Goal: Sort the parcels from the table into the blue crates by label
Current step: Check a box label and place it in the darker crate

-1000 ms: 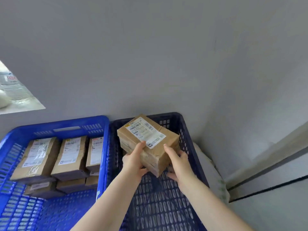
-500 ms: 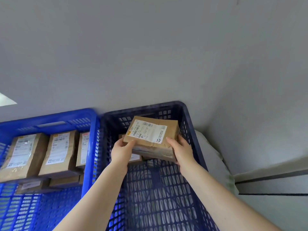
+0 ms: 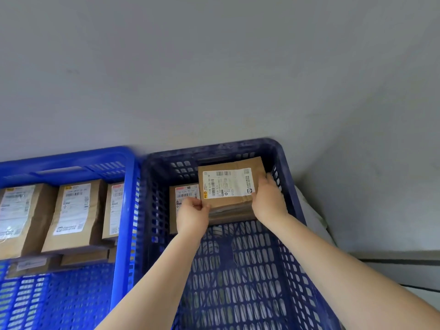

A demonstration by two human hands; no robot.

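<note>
Both hands hold one brown parcel (image 3: 232,184) at the far end of the dark blue crate (image 3: 291,186). Left hand (image 3: 191,216) grips its near left corner with fingers curled and thumb on top; right hand (image 3: 267,201) clasps the right side, fingers wrapped round the far edge. The parcel lies flat with its white label (image 3: 227,182) facing up, printed text running sideways, and it sits on top of other brown packages — whether it rests fully on them or is partly held up, I cannot tell. Just to its left, lower in the same crate, lies a second parcel (image 3: 184,196) with a white label marked in red at the top; the left hand covers part of it. Beside this crate, touching it on the left, stands a brighter blue crate (image 3: 123,210) with a row of labelled brown parcels (image 3: 73,215) stacked over others along its far end. Behind both crates rises a plain grey wall (image 3: 214,67).
</note>
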